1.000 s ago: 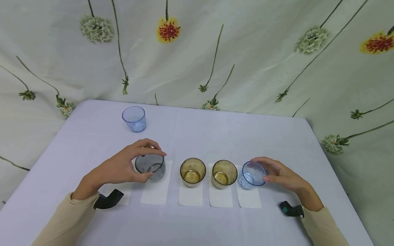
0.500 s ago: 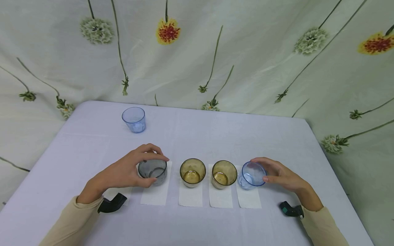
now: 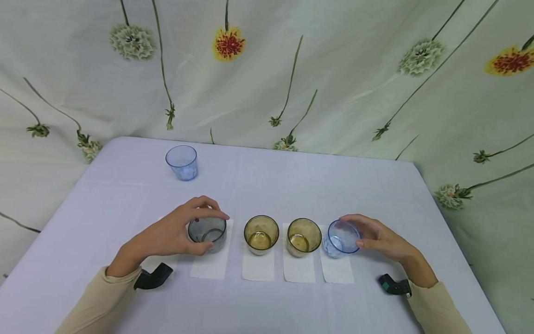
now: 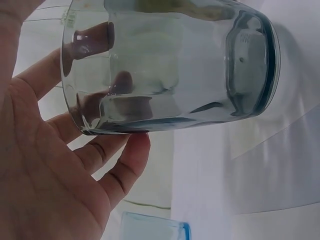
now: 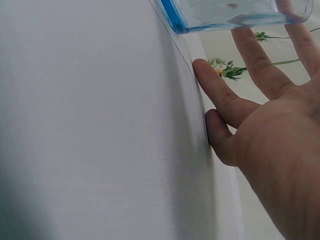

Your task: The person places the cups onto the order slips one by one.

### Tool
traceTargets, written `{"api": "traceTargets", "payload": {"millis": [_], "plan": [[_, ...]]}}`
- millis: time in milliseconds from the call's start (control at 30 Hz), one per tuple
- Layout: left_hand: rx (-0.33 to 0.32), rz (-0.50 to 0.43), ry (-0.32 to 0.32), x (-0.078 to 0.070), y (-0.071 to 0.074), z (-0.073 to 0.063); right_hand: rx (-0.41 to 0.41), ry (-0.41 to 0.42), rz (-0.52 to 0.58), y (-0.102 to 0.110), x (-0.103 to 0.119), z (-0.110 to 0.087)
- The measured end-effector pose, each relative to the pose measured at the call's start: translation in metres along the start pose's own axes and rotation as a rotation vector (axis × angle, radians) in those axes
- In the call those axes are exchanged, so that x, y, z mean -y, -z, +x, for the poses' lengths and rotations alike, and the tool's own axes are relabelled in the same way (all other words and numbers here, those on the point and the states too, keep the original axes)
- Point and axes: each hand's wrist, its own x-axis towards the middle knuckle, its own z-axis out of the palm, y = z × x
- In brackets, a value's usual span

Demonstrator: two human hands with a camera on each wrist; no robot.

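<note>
My left hand (image 3: pixel 179 232) grips a smoky grey glass (image 3: pixel 218 237) near its rim, thumb on the near side and fingers across the far side. The glass stands upright over a white paper strip (image 3: pixel 208 266); in the left wrist view its base (image 4: pixel 267 70) is at or just above the surface. On the right, my right hand (image 3: pixel 384 240) holds a clear blue glass (image 3: pixel 335 246) at its side, thumb near the rim. The right wrist view shows only part of that glass (image 5: pixel 240 12). Two amber glasses (image 3: pixel 260 239) (image 3: pixel 301 240) stand between the hands.
Another blue glass (image 3: pixel 182 164) stands at the back left of the white-covered table (image 3: pixel 292 185). Several paper strips lie in a row, one (image 3: pixel 160 263) partly under the left wrist. A flowered cloth (image 3: pixel 333 60) hangs behind.
My left hand has shifted right and slightly towards me with the grey glass, then stayed nearly still over the last half second. My right hand and its blue glass have not moved.
</note>
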Motion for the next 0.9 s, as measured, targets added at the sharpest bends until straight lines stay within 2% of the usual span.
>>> {"api": "traceTargets", "payload": {"millis": [900], "plan": [[-0.012, 0.014, -0.019, 0.0002, -0.0048, 0.0009, 0.005, 0.002, 0.01, 0.0005, -0.0012, -0.0005]]}}
